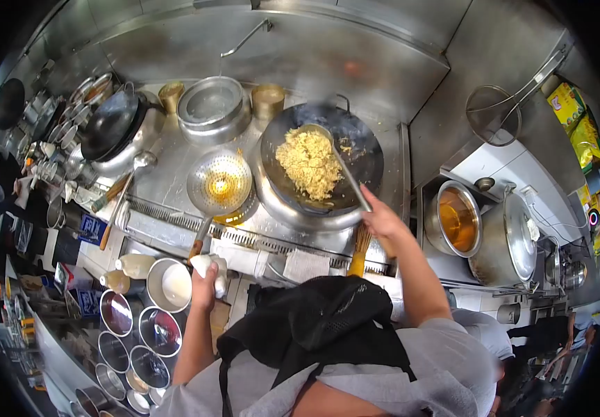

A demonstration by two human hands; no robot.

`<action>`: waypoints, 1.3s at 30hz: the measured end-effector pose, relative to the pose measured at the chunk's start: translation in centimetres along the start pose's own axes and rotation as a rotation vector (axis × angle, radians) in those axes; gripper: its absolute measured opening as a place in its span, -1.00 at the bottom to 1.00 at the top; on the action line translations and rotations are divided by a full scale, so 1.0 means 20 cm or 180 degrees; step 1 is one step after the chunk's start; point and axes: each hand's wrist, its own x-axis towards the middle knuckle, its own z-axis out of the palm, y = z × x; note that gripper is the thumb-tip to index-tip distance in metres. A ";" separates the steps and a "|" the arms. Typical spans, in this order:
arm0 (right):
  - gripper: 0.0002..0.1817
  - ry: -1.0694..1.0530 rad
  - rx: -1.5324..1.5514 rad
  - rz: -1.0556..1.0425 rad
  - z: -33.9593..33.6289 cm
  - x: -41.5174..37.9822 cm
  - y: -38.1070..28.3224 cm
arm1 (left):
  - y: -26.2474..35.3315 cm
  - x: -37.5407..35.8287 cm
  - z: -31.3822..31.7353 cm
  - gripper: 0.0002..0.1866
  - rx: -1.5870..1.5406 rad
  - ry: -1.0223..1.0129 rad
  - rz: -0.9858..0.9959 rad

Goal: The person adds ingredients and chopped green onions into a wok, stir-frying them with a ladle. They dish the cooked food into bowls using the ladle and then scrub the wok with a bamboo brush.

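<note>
My right hand [385,221] is closed around the handle of a long metal ladle [345,170]. The ladle's bowl lies in the yellow fried rice [307,165], which fills the left part of a black wok [368,149] on the burner. My left hand [204,285] grips a bunched white cloth [210,266], below the wooden handle of a perforated strainer [206,198]. That strainer rests left of the wok, with yellow liquid showing under it.
A lidded metal pot [210,104] stands at the back. Several seasoning pots [161,330] are at lower left. On the right are a bowl of amber liquid [458,219], a large lidded pot [512,240] and a hanging wire skimmer [491,115]. Other people are at both sides.
</note>
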 end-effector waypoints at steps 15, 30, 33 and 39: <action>-0.40 0.0367 -0.0467 -0.0284 -0.03 -0.01 -0.16 | 0.16 0.12 0.17 -0.57 0.1034 -0.0655 0.0470; -0.40 0.0791 -0.0425 -0.0564 0.00 -0.18 0.02 | 0.10 0.03 0.12 -0.50 0.1163 -0.1006 0.0336; -0.42 0.0625 -0.0436 -0.0215 0.06 0.05 0.28 | 0.02 0.07 0.11 -0.52 0.0970 -0.0598 0.0331; -0.44 0.0122 0.0766 0.0124 -0.09 0.06 0.21 | 0.07 0.04 0.22 -0.55 0.1260 -0.1111 0.0196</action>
